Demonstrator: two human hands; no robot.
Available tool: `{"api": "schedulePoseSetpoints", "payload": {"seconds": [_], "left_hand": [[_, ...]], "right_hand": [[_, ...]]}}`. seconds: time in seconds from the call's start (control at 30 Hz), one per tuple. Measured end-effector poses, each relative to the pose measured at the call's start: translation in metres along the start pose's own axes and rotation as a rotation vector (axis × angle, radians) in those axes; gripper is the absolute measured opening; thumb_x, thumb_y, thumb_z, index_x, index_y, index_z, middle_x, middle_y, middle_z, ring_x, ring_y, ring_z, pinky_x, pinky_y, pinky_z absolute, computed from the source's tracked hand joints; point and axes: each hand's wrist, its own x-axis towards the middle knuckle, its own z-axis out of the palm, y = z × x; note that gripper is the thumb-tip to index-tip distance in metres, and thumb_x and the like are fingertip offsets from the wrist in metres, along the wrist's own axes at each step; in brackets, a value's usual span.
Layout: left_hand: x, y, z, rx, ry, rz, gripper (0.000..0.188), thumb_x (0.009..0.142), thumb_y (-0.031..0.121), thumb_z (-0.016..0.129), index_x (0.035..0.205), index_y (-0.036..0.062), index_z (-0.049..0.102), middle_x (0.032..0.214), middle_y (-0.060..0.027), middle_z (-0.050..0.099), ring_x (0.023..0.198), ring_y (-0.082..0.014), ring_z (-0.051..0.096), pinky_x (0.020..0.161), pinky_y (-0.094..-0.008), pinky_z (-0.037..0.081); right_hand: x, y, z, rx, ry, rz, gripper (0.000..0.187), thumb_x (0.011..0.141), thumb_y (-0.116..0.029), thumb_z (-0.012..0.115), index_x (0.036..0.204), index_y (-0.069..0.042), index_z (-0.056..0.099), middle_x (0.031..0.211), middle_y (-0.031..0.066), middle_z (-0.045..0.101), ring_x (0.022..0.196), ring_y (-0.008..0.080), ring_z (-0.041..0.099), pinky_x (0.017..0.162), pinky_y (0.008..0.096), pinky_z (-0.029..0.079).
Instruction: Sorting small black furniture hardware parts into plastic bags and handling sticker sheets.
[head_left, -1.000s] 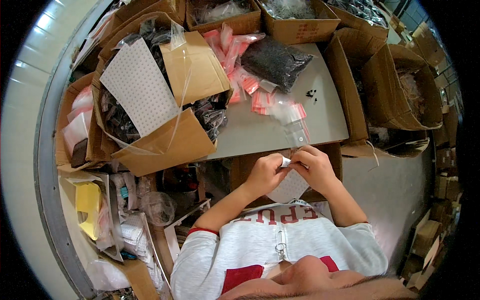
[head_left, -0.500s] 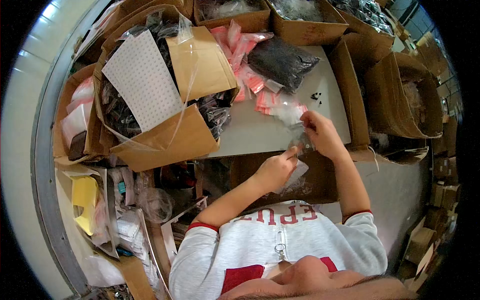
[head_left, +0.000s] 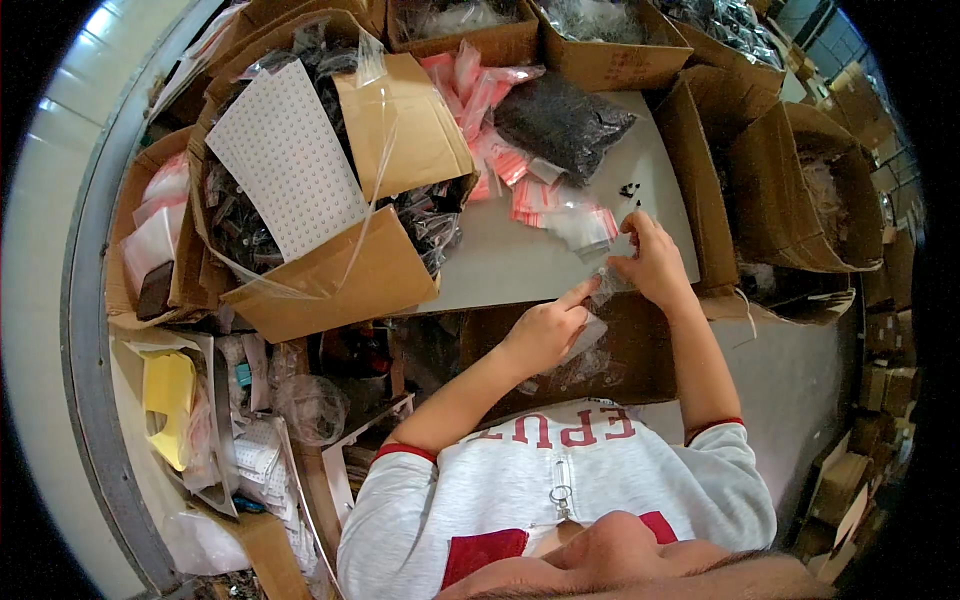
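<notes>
A small clear plastic bag [head_left: 606, 287] is stretched between my hands above the table's front edge. My left hand [head_left: 545, 335] is closed on its near side, the forefinger lying along the plastic. A whitish translucent piece [head_left: 589, 337] shows under those fingers. My right hand [head_left: 656, 265] has the bag's far part between thumb and fingers, though the exact grip is partly hidden. Just beyond its fingertips several tiny black parts [head_left: 629, 190] lie on the table. Left of that hand are clear bags with red-orange edges [head_left: 565, 215].
A dark filled bag [head_left: 565, 125] lies behind on the white table [head_left: 490, 265]. At left stands a large carton [head_left: 330, 275] with a white dotted sheet [head_left: 285, 160]. More cartons [head_left: 700, 180] line the right and back. Below the table edge is an open brown box [head_left: 640, 350].
My right hand has shifted slightly away from the red-edged bags, its forefinger now stretched farther out. My left hand has turned a little, and the clear bag has moved with the hands.
</notes>
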Motion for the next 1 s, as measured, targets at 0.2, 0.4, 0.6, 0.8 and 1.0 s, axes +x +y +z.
{"api": "schedulePoseSetpoints", "payload": {"seconds": [0.2,0.4,0.6,0.8,1.0], "left_hand": [[-0.003,0.004,0.001,0.077,-0.074,-0.027,0.01,0.081,0.004,0.064,0.084,-0.0021,0.056,0.144,-0.0166,0.046,0.095,-0.0366,0.065,0.079,-0.0425,0.055],[-0.007,0.004,-0.003,-0.034,-0.017,0.09,0.012,0.081,0.005,0.066,0.084,-0.0014,0.056,0.143,-0.0172,0.047,0.095,-0.0374,0.065,0.078,-0.0427,0.055],[0.007,0.006,-0.013,-0.083,-0.069,-0.086,0.014,0.082,0.007,0.067,0.084,-0.0009,0.056,0.144,-0.0187,0.045,0.107,-0.0382,0.061,0.083,-0.0422,0.054],[-0.001,0.002,-0.003,0.019,-0.006,0.004,0.013,0.081,0.007,0.067,0.083,-0.0008,0.057,0.145,-0.0162,0.044,0.101,-0.0366,0.064,0.081,-0.0421,0.054],[-0.01,0.011,-0.005,0.0,-0.086,-0.049,0.01,0.081,0.005,0.065,0.085,-0.001,0.059,0.141,-0.0138,0.05,0.094,-0.0344,0.066,0.077,-0.0408,0.055]], "right_hand": [[0.018,-0.003,0.018,0.208,-0.066,-0.079,0.028,0.084,-0.005,0.064,0.108,-0.006,0.049,0.092,0.0172,0.063,0.089,0.0365,0.061,0.078,0.0427,0.048],[0.016,-0.013,0.011,0.065,0.029,0.153,0.031,0.081,-0.008,0.07,0.101,-0.006,0.047,0.094,0.0179,0.062,0.091,0.0388,0.06,0.077,0.0441,0.046],[0.001,0.01,0.003,0.006,-0.016,0.056,0.038,0.076,-0.017,0.076,0.101,-0.004,0.051,0.101,0.0181,0.059,0.096,0.0389,0.058,0.082,0.0443,0.046],[0.018,0.018,0.024,0.069,0.096,-0.202,0.02,0.081,-0.016,0.07,0.089,-0.002,0.059,0.103,0.0188,0.058,0.101,0.0396,0.054,0.087,0.0448,0.045],[0.022,0.016,0.039,-0.086,0.206,-0.071,0.022,0.079,-0.019,0.073,0.087,-0.004,0.06,0.106,0.0172,0.057,0.103,0.0375,0.053,0.088,0.046,0.044]]}}
